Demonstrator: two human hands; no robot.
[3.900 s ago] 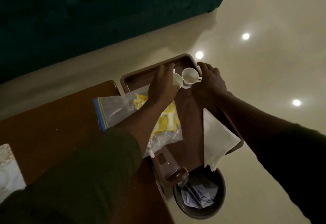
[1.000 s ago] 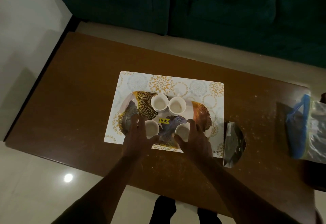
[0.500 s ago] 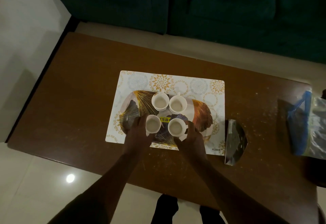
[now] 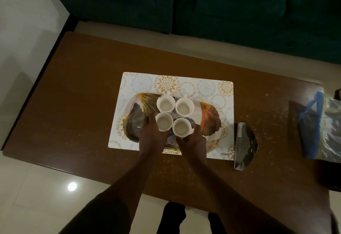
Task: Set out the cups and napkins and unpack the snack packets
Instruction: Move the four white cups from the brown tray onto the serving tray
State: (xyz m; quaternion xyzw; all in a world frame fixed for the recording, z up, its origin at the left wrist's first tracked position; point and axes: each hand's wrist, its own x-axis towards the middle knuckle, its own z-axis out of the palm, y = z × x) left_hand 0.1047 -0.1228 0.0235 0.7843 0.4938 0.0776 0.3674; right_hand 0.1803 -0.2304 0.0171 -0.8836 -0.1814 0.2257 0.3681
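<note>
Head view looking straight down on a brown wooden counter (image 4: 77, 86) with a patterned placemat (image 4: 204, 88) in the middle of the frame, and an oval tray (image 4: 210, 119) with a gold leaf print sitting on it. Four small white cups are packed in a tight square on the tray: the far left cup (image 4: 165, 103) and far right cup (image 4: 184, 106) stand on their own, all four look empty. Left hand (image 4: 152, 136) is curled round the near left cup (image 4: 164, 121), fingers wrapped on its left side, and right hand (image 4: 193, 138) is closed round the near right cup (image 4: 181, 127) from below and the right. Can't tell if those two cups are resting on the tray or just off it. Just off the placemat's right edge, lower right of centre, there's a shiny metal holder (image 4: 244, 146) on the counter, can't make out anything in it. At the far right edge of the frame a clear zip bag (image 4: 324, 125) with a blue seal lies on the counter, contents too blurry to read. Dark green sofa (image 4: 203, 3) fills the top of the frame, pale floor tiles on the left
</note>
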